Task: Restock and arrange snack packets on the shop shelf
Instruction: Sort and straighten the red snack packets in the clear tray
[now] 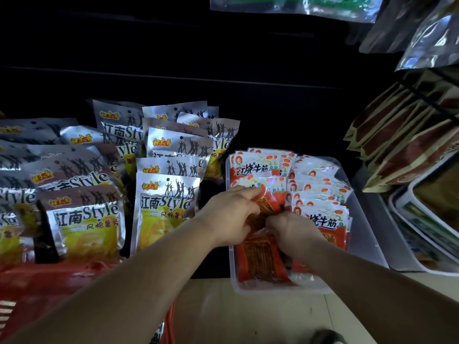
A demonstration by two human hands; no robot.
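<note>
We take the clear plastic tray point(367, 234) as our landmark. It sits at the front edge of the shelf and holds small red-and-white beef tendon snack packets point(318, 187) standing in overlapping rows, with a flatter red packet point(263, 261) lying at its near left corner.

Both of our hands are inside the tray, toward its left half. Our left hand point(231, 214) curls its grip around one red packet point(268, 202) from the left, the forefinger stretched along the packet's top edge. Our right hand point(293, 232) closes its grip on the lower edge of the same packet, touching the left hand's fingertips. The packet is tilted, between the rear row and the flat packet in front.

Left of the tray, silver and yellow potato chip bags point(164, 207) marked "Style" stand in leaning rows, the nearest row just beside the tray wall. A black divider point(46, 234) stands among the bags farther left. Right of the tray lie brown and gold packets point(407, 142), stacked at a slant, and a white-rimmed tray point(402, 212) with more goods. Above the tray, silver foil bags point(432, 38) hang at the upper right.
</note>
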